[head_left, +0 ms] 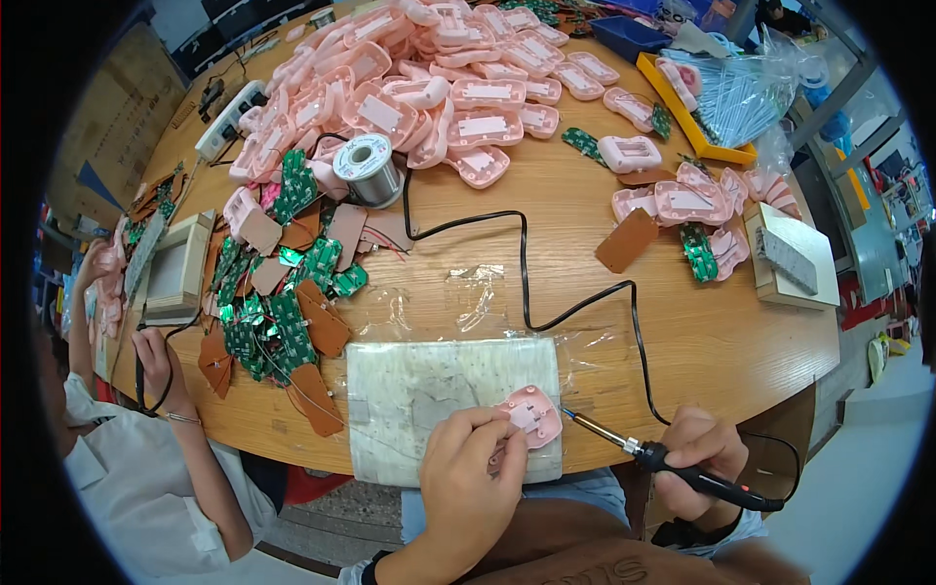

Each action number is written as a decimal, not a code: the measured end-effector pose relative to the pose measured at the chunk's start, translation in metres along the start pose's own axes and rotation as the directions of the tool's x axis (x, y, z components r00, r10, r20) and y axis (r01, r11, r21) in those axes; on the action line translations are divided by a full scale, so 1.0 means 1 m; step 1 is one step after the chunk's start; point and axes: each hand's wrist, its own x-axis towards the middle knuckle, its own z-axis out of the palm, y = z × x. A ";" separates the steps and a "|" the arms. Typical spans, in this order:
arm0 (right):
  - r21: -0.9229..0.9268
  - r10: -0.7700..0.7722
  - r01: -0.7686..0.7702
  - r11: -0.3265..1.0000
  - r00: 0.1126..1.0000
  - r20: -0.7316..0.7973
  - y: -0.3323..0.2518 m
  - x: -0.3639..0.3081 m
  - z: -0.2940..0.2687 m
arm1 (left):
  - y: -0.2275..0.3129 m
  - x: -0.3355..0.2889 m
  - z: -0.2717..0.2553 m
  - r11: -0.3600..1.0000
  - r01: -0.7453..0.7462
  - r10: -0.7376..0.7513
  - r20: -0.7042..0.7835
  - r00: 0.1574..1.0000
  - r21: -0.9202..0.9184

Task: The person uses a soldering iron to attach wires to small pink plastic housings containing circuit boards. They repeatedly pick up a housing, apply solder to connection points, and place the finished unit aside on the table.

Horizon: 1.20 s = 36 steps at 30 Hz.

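Head view: spool [370, 175] labelled, garment [595, 554] lettered; right hand [698, 462] holds soldering iron [651, 455].

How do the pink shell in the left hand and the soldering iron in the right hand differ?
The pink shell is broad and rounded; the soldering iron is long and slim. The shell is pale pink, the iron black-handled with a metal shaft. The iron has a black cord; the shell shows none. Both are held, by the left hand and right hand respectively.
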 end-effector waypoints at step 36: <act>-0.041 -0.021 0.030 0.999 0.979 0.204 0.009 0.022 0.012 | 0.009 0.015 -0.003 0.997 0.065 -0.064 0.034 0.997 -0.042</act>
